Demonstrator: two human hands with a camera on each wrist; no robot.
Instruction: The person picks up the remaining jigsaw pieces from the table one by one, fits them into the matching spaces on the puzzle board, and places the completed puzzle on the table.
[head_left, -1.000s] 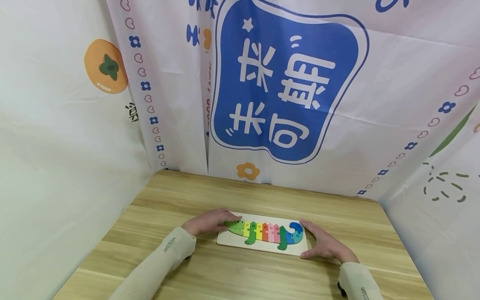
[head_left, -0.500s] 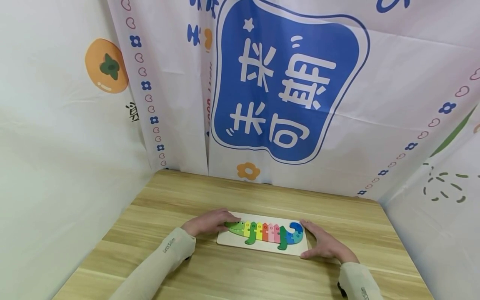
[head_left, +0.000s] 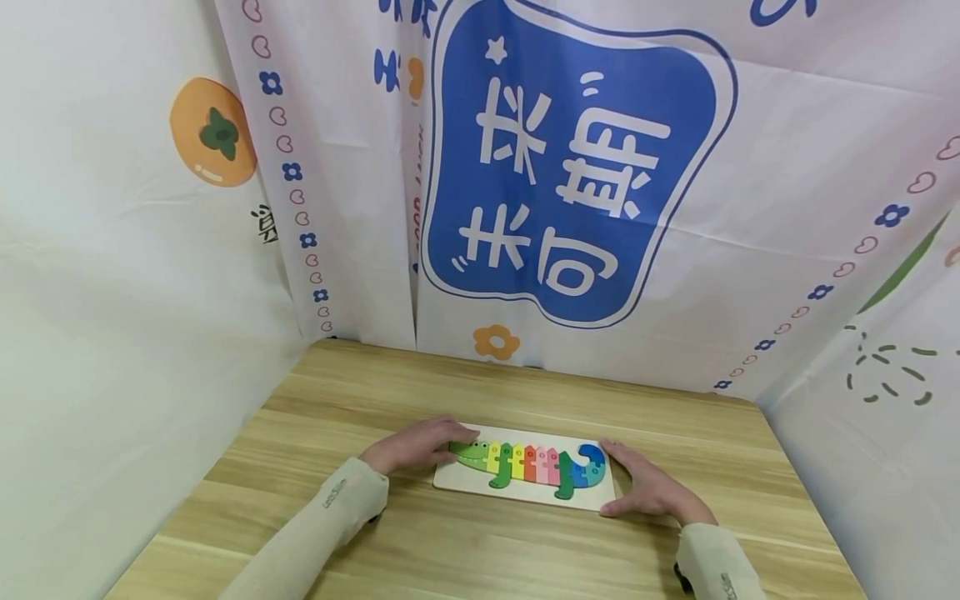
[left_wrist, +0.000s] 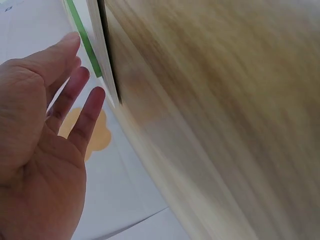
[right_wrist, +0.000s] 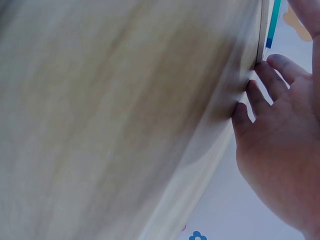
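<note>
A pale wooden puzzle board [head_left: 468,481] lies flat on the table, bearing a crocodile [head_left: 542,467] made of coloured pieces, green head to the left, blue tail to the right. My left hand [head_left: 417,444] is at the board's left end, fingertips over the top of the head and hiding that corner. In the left wrist view its fingers [left_wrist: 90,117] look extended and loose beside the board's edge [left_wrist: 103,55]. My right hand [head_left: 654,488] spans the board's right end, thumb at the near corner, fingers at the far one. Its fingertips touch the tabletop in the right wrist view.
The wood-grain table [head_left: 360,375] reaches back to a white printed cloth [head_left: 360,275] with a large blue sign. More white cloth [head_left: 112,333] hangs at the left, and also at the right. Light sleeves [head_left: 300,533] cover both forearms.
My left hand has shifted very slightly left, showing a bit more of the crocodile's eyes. The board and my right hand stay in place.
</note>
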